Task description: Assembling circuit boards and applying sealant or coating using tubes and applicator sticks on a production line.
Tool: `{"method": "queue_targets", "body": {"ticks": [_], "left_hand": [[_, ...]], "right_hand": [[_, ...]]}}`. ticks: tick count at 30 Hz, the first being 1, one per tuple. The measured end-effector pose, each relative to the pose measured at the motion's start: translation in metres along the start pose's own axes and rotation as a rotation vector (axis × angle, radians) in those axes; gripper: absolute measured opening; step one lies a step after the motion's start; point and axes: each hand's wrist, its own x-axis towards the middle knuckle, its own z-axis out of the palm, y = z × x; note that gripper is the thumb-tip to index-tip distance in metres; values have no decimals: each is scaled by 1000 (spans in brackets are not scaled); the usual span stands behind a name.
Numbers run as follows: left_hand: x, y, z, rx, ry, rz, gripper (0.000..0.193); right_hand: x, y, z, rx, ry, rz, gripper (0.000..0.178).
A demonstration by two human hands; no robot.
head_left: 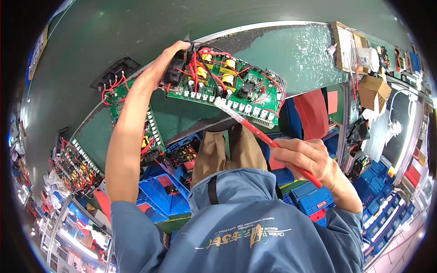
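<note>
A green circuit board with yellow-wrapped transformers, red and black wires and a row of white connectors lies on the bench in front of me. My left hand grips its left end, closed round the black fan fixed there. In my right hand is a long red-handled brush, held slantwise. Its whitened tip meets the row of white connectors along the board's near edge. Metal fins stand at the board's right end.
A second green board lies left of my left forearm, and several more boards sit farther left. Blue bins stand below the bench. At the right are a cardboard box and a white cup.
</note>
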Motion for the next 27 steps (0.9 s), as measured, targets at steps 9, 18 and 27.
{"method": "queue_targets", "body": {"ticks": [9,18,27], "left_hand": [[-7,4,1,-6,-3,-23,61],[-5,4,3,-23,-26,8,60],[-11,6,6,-60,-22,14,56]], "right_hand": [[5,-4,0,-52,2,-52,47],[-1,-6,8,-58,57,-10,47],[1,-6,10,-95,54,-11,45]]}}
